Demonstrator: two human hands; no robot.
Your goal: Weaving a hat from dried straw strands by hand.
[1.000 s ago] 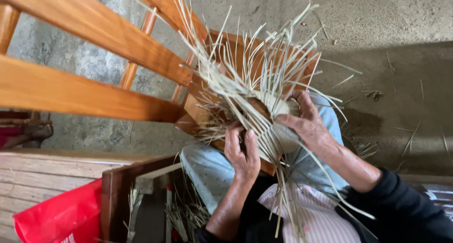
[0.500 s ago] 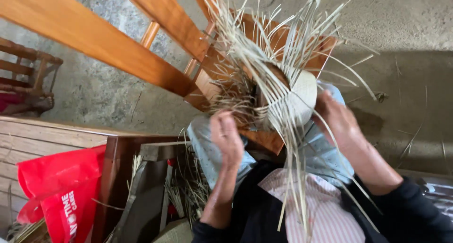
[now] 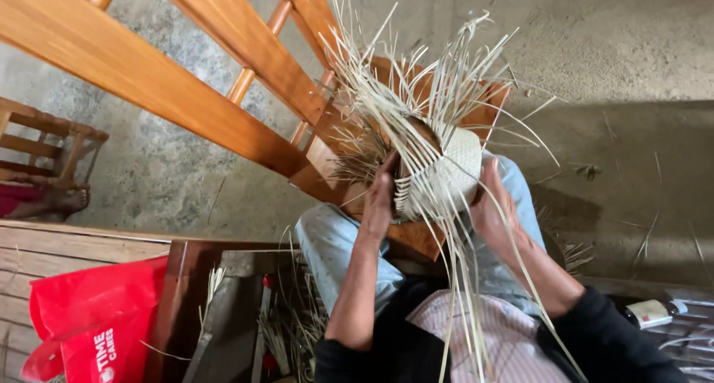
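A broad wooden frame [image 3: 171,85] of orange-brown slats runs from the upper left corner down toward the middle, over a grey concrete floor [image 3: 617,48]. The person sits below the frame's lower end, with light blue trousers [image 3: 335,242] over the knees and a striped apron [image 3: 476,338] across the lap. Left of the trousers, under the frame, a red plastic bag [image 3: 89,323] leans against a dark wooden post [image 3: 178,301]. Farther left, beneath the frame's long slat, stands a small wooden stool [image 3: 44,141], with someone's bare foot [image 3: 63,199] just below it.

At the frame's lower end sits a half-woven straw basket [image 3: 446,171], its pale woven wall facing right and long loose straw strips [image 3: 401,85] fanning up and outward from its rim; other strips hang down across the apron. The basket rests on the knees against a wooden board [image 3: 405,238].

The left hand [image 3: 379,197] presses flat against the basket's left side, fingers curled upward along the weave. The right hand [image 3: 494,208] cups the basket's right side from below, thumb raised, so both hands hold the basket between them. Below the trousers, loose straw [image 3: 297,323] lies bundled beside the post.
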